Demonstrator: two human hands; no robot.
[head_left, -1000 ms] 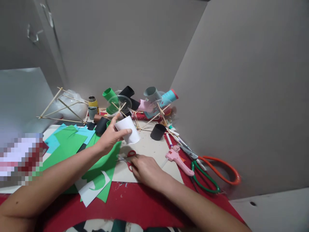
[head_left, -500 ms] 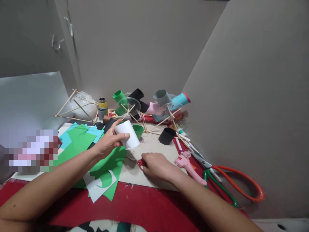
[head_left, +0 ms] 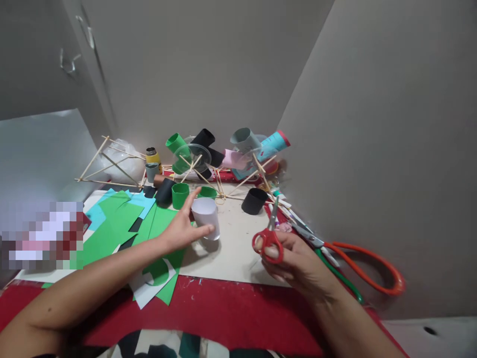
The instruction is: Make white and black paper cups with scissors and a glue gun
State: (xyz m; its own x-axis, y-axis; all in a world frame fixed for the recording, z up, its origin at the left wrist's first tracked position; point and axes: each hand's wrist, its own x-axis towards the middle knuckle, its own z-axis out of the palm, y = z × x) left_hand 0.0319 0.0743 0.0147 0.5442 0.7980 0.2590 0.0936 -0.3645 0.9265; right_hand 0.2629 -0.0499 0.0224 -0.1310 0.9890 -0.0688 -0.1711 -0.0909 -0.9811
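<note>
My left hand point(head_left: 182, 227) is around a white paper cylinder point(head_left: 206, 220), thumb in front and forefinger at its far left side. The cylinder stands nearly upright on or just above the pale board point(head_left: 231, 258). To the right, my right hand point(head_left: 298, 263) is closed on small scissors with red handles point(head_left: 269, 243), raised above the board with the blades pointing up and away. Beyond my left hand stand a green paper cylinder point(head_left: 181, 195) and another green one point(head_left: 207, 192) partly hidden. A black paper cylinder point(head_left: 254, 201) is at the board's right.
Green paper sheets point(head_left: 112, 223) and a cut white scrap point(head_left: 141, 293) lie at left. Behind are stick frames point(head_left: 108, 159) and clear discs point(head_left: 192, 158) bearing coloured tubes. Large orange-handled scissors point(head_left: 372, 268) lie at right, near a grey wall point(head_left: 391, 124).
The red scissors have risen from the board in my right hand, which moved right. My left hand has brought the white cylinder lower and more upright. The head view has shifted slightly.
</note>
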